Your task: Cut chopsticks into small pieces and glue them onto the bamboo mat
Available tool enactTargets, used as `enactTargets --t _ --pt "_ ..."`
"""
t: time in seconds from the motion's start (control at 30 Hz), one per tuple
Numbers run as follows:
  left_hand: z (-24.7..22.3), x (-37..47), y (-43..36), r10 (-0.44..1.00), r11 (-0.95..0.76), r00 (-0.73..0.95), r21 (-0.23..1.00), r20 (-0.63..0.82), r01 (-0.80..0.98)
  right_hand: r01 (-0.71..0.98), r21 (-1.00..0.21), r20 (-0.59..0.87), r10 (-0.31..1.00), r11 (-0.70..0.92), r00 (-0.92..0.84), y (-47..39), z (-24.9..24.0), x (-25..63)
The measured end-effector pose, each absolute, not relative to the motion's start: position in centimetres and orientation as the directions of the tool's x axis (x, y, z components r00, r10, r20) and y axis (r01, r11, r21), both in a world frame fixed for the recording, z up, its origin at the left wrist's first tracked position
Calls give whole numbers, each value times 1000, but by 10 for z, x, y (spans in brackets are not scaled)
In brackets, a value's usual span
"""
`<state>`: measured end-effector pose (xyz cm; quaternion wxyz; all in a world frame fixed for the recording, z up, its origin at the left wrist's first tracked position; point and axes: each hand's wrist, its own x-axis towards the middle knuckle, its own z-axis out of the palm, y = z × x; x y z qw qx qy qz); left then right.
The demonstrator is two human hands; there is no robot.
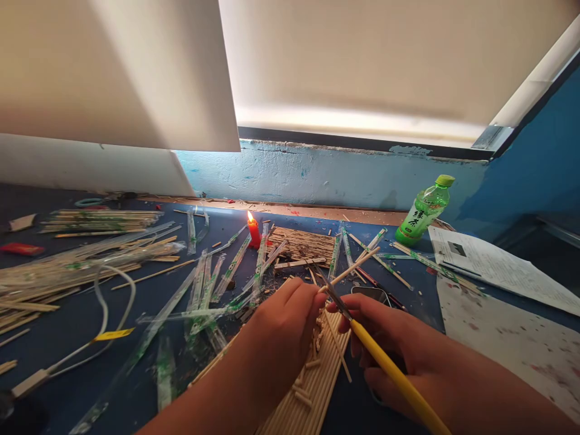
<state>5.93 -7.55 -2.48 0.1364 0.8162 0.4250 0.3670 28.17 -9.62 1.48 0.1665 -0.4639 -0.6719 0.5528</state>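
My left hand (285, 317) is closed around a thin wooden chopstick (357, 266), which slants up to the right. A yellow-handled knife (385, 362) is in my right hand (403, 341), its dark narrow blade lying across the chopstick close to my left fingertips. Under both hands lies a flat row of chopsticks (324, 393) side by side, with several short cut wooden pieces (302, 396) on top. Just beyond, a lit red candle (254, 234) stands upright beside a panel of joined sticks (303, 241) that is darkened in places.
Torn plastic chopstick wrappers (197, 296) litter the middle. Bundled chopsticks (99, 220) and a white cable (105, 302) are at left. A green tea bottle (423, 211) stands back right near a printed sheet (498, 266) and stained paper (507, 350). A phone-like object (369, 295) lies behind my right hand.
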Motion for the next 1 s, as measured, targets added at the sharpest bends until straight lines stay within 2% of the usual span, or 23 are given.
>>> enactTargets --t 0.13,0.3,0.37,0.6,0.83,0.93,1.0 --pt "-29 58 -76 795 -601 375 536 477 592 412 -908 -299 811 -79 -503 -101 19 278" --pt "-32 55 -77 789 -613 405 538 463 579 377 -900 -387 795 -218 -466 -101 34 266" --pt "-31 54 -77 788 -613 411 536 457 580 372 -903 -381 800 -214 -464 -101 37 263" --pt "-31 52 -79 777 -629 458 497 432 598 436 -898 -275 844 -55 -461 -101 34 260" --pt "-35 54 -78 768 -637 456 458 450 620 452 -882 -150 829 134 -539 -99 33 255" --pt "-33 56 -78 784 -619 435 498 443 607 487 -847 -88 848 213 -523 -103 24 259" --pt "-27 58 -78 817 -576 385 584 430 571 509 -830 -72 861 228 -504 -105 19 262"
